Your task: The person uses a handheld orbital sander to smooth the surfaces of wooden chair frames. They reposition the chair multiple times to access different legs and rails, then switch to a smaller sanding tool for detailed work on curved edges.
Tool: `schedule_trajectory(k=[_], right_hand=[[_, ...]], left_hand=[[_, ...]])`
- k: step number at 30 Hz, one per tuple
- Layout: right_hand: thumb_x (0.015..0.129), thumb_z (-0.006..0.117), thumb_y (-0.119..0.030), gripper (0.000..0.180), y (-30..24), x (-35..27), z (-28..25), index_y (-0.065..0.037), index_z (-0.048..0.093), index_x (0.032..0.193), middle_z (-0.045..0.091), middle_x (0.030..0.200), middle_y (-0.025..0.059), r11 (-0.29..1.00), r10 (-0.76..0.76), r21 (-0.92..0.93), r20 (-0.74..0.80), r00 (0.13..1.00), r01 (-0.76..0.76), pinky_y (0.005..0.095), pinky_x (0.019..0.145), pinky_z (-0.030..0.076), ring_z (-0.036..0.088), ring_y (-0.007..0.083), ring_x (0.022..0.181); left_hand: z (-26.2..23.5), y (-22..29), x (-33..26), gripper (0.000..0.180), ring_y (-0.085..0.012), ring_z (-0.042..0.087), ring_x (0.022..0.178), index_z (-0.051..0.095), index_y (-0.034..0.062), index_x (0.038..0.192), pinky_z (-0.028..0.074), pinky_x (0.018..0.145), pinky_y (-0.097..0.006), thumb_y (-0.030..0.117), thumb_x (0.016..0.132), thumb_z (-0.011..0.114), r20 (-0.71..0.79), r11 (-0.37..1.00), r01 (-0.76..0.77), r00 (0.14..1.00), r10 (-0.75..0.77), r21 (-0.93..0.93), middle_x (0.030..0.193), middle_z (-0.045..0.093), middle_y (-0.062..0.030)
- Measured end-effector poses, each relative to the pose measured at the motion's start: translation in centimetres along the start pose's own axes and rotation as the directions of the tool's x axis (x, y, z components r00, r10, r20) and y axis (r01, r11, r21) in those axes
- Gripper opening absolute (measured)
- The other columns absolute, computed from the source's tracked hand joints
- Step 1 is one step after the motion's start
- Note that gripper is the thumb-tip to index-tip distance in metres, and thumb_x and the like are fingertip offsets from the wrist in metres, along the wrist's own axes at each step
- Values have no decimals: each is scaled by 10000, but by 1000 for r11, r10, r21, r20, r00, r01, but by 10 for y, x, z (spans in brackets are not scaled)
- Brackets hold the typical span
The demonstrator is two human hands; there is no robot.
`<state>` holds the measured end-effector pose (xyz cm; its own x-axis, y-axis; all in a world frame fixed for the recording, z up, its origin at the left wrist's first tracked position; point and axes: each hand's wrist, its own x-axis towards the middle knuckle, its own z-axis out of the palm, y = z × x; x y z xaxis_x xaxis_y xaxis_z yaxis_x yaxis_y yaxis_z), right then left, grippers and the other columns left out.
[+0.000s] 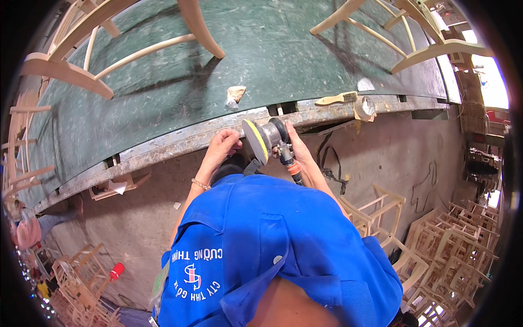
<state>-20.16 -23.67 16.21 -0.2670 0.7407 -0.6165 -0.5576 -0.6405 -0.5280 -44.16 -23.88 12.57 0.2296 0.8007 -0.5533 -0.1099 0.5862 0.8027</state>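
Observation:
A round pneumatic sander (pixel 268 136) with a yellow-edged pad is tilted on its side in front of my body, by the bench edge. My right hand (pixel 298 146) is closed round its body from the right, and an orange-banded hose fitting points down towards my shirt. Close to the left side of the pad is my left hand (pixel 222 145), its fingers curled and pinched together. Whether something thin is between those fingertips cannot be made out. The pad's flat face is turned towards that hand and shows only edge-on.
A green-topped bench (pixel 272 60) spans the far side, bearing wooden chair frames (pixel 158 52) left and right. Near its edge lie a crumpled tan piece (pixel 236 94), a brush (pixel 335 99) and a tape roll (pixel 365 108). Stacked chair frames (pixel 452 250) stand behind right; a black hose (pixel 332 163) hangs.

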Motion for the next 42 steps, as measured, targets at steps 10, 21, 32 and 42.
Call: schedule_trajectory(k=[10, 21, 32, 42], right_hand=[[915, 577, -536, 480, 10, 10, -11, -93, 588, 1099, 636, 739, 65, 997, 73, -7, -43, 996, -73, 259, 428, 526, 601, 134, 491], [955, 549, -440, 520, 10, 24, 37, -80, 495, 1326, 581, 1149, 26, 966, -178, -144, 231, 957, 214, 279, 811, 514, 577, 110, 991], [883, 630, -480, 651, 31, 97, 129, -59, 444, 1344, 558, 1140, 71, 939, -124, -281, 255, 959, 196, 297, 840, 507, 586, 143, 991], [872, 632, -456, 676, 63, 159, 188, -44, 419, 1364, 564, 1152, 76, 951, -120, -267, 149, 982, 157, 304, 871, 486, 568, 151, 1032]], left_hand=[[-6, -18, -9, 277, -83, 603, 847, 592, 122, 1030, 438, 751, -254, 383, 939, 602, -8, 1000, -21, 1000, 20, -4, 890, 659, 17], [3, 35, -43, 895, -266, 334, 1387, 173, 86, 1521, 285, 1140, -418, 721, 910, 333, 408, 821, 161, 908, 95, -548, 1528, 304, -119], [-108, 86, -18, 845, -210, 328, 1356, 399, 64, 1381, 288, 1103, -413, 752, 901, 306, 36, 861, -307, 936, 351, -405, 1446, 373, -101], [-206, 101, 15, 558, -196, 606, 1083, 485, 72, 1283, 456, 948, -372, 528, 962, 496, -266, 913, -125, 964, 19, -388, 1252, 578, -117]])
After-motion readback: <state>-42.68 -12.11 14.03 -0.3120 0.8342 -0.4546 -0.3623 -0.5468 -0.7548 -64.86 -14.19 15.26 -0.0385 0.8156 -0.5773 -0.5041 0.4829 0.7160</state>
